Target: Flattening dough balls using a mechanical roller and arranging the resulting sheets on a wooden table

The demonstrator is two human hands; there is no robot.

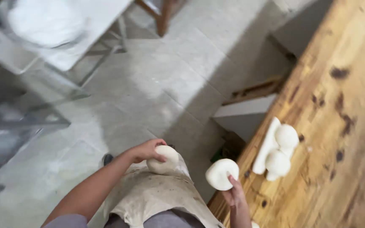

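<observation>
left hand [145, 150] curled over a round white dough ball [162, 159], gripping it above the stained apron [148, 194]. right hand [234, 195] cups a second dough ball [221, 173] from below, fingers closed on it, at the edge of the wooden worktop [339, 126]. further along the worktop lie two more dough balls [281, 150] touching a long strip of dough [266, 147]. grey tiled floor [148, 84] below.

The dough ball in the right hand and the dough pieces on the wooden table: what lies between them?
In the head view, only bare wood of the table lies between the right hand's dough ball and the dough pieces.
</observation>
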